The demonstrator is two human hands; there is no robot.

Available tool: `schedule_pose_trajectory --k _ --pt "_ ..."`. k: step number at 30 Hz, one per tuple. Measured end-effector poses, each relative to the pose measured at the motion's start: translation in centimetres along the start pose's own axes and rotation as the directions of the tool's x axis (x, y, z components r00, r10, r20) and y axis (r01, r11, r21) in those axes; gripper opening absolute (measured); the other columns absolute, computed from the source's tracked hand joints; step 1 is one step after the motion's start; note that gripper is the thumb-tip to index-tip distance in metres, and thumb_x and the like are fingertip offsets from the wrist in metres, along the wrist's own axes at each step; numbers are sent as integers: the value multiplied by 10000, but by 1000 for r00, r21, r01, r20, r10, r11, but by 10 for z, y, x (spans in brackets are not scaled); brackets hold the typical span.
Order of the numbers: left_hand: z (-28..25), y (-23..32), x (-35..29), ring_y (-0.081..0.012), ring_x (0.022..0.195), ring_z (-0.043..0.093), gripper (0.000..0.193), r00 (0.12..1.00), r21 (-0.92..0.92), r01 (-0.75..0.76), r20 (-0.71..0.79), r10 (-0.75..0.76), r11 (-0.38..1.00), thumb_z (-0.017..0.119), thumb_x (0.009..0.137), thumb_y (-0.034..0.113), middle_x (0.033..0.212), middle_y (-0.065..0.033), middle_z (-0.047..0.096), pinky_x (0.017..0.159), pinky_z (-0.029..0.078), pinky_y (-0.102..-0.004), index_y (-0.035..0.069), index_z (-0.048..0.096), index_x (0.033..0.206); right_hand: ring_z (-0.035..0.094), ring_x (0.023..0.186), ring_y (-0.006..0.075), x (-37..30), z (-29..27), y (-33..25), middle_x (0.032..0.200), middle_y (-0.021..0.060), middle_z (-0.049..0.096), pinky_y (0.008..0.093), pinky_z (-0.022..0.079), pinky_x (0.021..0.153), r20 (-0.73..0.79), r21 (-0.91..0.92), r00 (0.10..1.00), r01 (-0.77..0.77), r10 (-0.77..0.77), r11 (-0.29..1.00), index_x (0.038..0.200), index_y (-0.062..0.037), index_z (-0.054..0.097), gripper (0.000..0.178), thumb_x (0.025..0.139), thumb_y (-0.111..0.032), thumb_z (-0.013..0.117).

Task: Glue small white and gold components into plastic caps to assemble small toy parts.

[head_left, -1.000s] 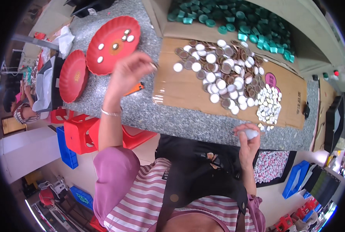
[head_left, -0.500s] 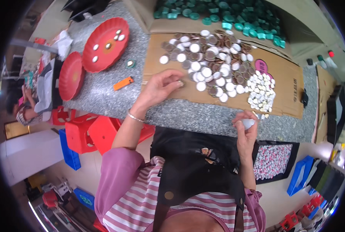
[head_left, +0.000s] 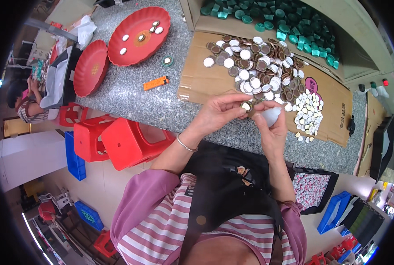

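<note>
My left hand pinches a small round disc, dark at the rim with a pale middle, between thumb and fingertips. Right beside it, my right hand is closed round a small whitish squeeze bottle. The right fingertips are next to the disc; whether they touch it cannot be made out. Both hands are over the near edge of a cardboard sheet. Just beyond them spreads a pile of brown and white discs. To the right of that lies a heap of small white pieces.
Green fluted cups fill a box at the back. Two red scalloped dishes, a larger one with a few pieces and a smaller one, stand left near an orange lighter. Red stools stand below the grey speckled counter.
My hands have come together from being apart. The left has lifted its disc off the cardboard and moved right; the right has brought the bottle up and left. The whole view has shifted.
</note>
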State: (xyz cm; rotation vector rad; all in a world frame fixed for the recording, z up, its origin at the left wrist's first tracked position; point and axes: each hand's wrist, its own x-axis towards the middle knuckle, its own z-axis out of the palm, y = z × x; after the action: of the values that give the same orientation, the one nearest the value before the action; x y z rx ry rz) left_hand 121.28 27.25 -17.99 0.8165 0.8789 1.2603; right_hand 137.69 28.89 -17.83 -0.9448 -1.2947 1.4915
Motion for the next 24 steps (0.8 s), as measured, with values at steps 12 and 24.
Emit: schedule_pose_trajectory --k 12,24 --pt "-55 6 26 -72 632 499 103 998 691 -35 -8 56 722 634 787 17 781 -23 543 555 424 -229 13 646 889 513 751 76 -4 -14 -1 882 13 517 213 438 669 -87 -81 995 -48 41 996 1066 -35 467 238 848 -18 562" --pt "-80 72 164 -388 759 587 177 842 991 -130 98 530 24 593 799 158 862 -179 603 657 481 -430 25 615 914 521 828 108 -5 -17 -8 971 53 509 239 448 724 -35 -23 996 -87 86 996 1182 -3 402 353 866 -63 548"
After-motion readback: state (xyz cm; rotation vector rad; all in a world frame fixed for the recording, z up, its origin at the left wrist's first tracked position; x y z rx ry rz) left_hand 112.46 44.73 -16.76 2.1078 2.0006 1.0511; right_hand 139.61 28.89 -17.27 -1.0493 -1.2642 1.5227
